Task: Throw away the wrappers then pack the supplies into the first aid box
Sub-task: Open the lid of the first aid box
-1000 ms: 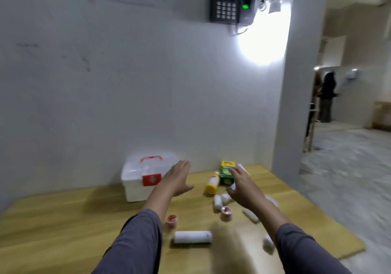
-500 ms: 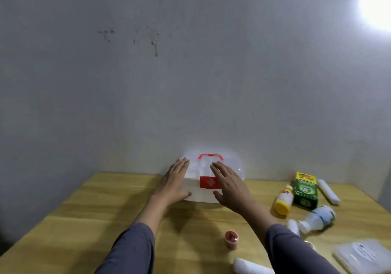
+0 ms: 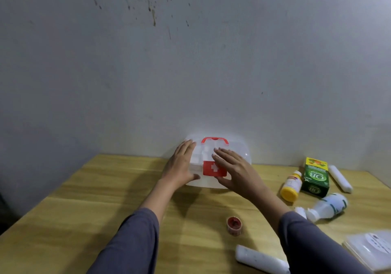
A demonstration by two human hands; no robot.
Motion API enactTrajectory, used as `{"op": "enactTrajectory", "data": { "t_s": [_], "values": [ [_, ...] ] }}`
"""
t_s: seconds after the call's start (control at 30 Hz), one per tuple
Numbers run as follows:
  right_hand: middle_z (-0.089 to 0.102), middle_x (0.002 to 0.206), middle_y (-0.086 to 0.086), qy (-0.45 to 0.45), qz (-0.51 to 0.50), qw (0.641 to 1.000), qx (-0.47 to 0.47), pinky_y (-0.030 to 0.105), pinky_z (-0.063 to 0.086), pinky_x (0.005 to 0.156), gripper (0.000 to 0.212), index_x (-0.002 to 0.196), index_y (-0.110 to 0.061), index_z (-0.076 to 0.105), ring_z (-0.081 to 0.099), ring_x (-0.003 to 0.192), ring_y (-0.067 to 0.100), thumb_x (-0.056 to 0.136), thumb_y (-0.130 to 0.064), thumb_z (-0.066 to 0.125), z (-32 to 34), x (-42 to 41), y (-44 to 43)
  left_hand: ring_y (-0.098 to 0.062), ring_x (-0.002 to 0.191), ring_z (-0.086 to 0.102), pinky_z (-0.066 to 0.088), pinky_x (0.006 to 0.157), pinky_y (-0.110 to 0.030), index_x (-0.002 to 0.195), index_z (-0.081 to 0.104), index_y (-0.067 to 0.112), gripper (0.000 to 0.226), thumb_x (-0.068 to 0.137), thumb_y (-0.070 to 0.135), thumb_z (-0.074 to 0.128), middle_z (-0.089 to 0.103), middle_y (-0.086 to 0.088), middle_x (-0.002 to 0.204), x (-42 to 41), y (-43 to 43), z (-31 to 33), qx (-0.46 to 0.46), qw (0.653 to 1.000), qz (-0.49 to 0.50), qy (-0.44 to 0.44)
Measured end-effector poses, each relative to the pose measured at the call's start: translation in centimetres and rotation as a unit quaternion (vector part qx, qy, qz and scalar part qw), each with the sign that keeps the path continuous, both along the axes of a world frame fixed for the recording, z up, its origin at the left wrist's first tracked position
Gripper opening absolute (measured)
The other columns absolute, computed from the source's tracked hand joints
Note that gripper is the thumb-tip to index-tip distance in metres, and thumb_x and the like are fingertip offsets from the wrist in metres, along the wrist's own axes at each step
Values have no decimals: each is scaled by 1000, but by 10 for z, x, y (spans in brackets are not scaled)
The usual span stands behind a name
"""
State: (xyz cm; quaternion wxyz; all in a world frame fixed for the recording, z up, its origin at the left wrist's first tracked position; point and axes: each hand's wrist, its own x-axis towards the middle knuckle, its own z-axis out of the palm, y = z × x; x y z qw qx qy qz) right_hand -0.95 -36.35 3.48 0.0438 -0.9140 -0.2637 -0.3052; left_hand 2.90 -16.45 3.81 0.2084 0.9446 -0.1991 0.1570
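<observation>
Both hands reach forward to the first aid box (image 3: pixel 239 155), one on each side of its front. Left hand (image 3: pixel 182 165) lies flat and spread against the box's left end, fingers straight, thumb hooked low at the front edge. Right hand (image 3: pixel 234 171) is likewise spread, palm turned toward the box's right front, fingertips near the red latch plate with a white cross (image 3: pixel 212 169); whether it presses on the plastic or hovers just off it cannot be told. Neither hand is closed around anything. Grey sleeves cover both forearms.

One box: translucent white, lid down, with a red handle (image 3: pixel 214 140) on top, standing at the far edge of the table against the wall.

Loose supplies lie to the right, well apart from the box. One yellow-capped bottle (image 3: pixel 291 185) lies just beside one green carton (image 3: pixel 315 177). Two white rolls show: one (image 3: pixel 340 178) beyond the carton, another (image 3: pixel 261 260) near the front edge by the right sleeve. One white bottle with a green label (image 3: pixel 329 206) lies on its side. One small red tape roll (image 3: pixel 234 225) stands between the arms. One clear flat packet (image 3: pixel 372 248) lies at the right corner.

All rest on a light wooden table (image 3: pixel 95 199). Behind it rises a grey wall (image 3: pixel 190 62) with dark scuff marks high up.
</observation>
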Motion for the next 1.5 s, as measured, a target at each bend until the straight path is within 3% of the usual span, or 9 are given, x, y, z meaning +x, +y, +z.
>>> {"op": "enactTrajectory", "data": {
  "t_s": [0.13,0.3,0.43,0.63,0.77,1.0,1.2,1.4,1.5],
  "values": [
    [70,114,4,-30,53,998,24,28,51,94,32,113,-14,67,64,109,17,88,-28,52,0,-13,-5,-16,151,5,13,120,-30,154,13,16,103,77,32,79,10,1,164,-2,-3,-3,-26,1000,4,0],
    [74,104,3,-26,39,996,78,34,61,73,27,108,-14,69,70,98,18,81,-15,69,2,-15,-5,-17,151,8,17,121,-34,154,14,14,110,71,43,80,8,0,163,-3,-6,-9,-147,988,1,48],
    [74,102,7,-14,28,993,115,37,60,77,25,107,-13,70,70,96,22,82,-14,67,9,-15,-1,-21,146,22,27,112,-29,153,14,17,115,66,36,86,19,-4,159,-5,-12,-18,-313,945,22,93],
    [75,102,7,-3,40,989,142,33,58,82,24,106,-10,70,70,95,23,82,-11,66,13,-21,-5,-20,135,40,42,104,-35,148,25,22,109,60,34,90,39,-1,147,-5,-17,-31,-420,899,-3,127],
    [75,99,8,-11,51,985,162,36,59,81,23,103,-9,71,71,92,24,81,-10,68,23,-23,-5,-18,129,45,44,100,-35,145,32,24,108,56,38,91,45,1,142,-5,-17,-34,-439,889,-6,128],
    [74,101,9,-36,59,968,240,38,58,79,22,104,-9,71,70,93,24,83,-12,65,53,-16,-7,-12,121,46,41,89,-22,141,37,24,94,63,27,89,49,8,131,-15,-17,-36,-431,895,-19,115],
    [73,105,14,-78,47,954,287,40,56,85,23,105,-6,70,70,93,28,84,-8,64,86,3,-8,3,111,52,43,80,-13,135,44,30,85,61,34,88,55,17,123,-31,-15,-36,-436,893,-42,103],
    [72,108,12,-92,-2,941,326,40,54,89,23,107,-8,70,68,99,27,86,-15,63,104,38,-10,0,115,54,49,88,-20,131,47,36,79,64,31,88,57,19,123,-36,-15,-40,-451,886,-42,95],
    [69,115,11,-64,-58,938,336,36,49,95,27,111,-10,68,65,107,26,88,-23,61,106,54,-26,-5,117,56,53,93,-29,132,48,37,83,58,43,87,59,16,124,-34,-13,-44,-455,884,-43,97]
  ]
}}
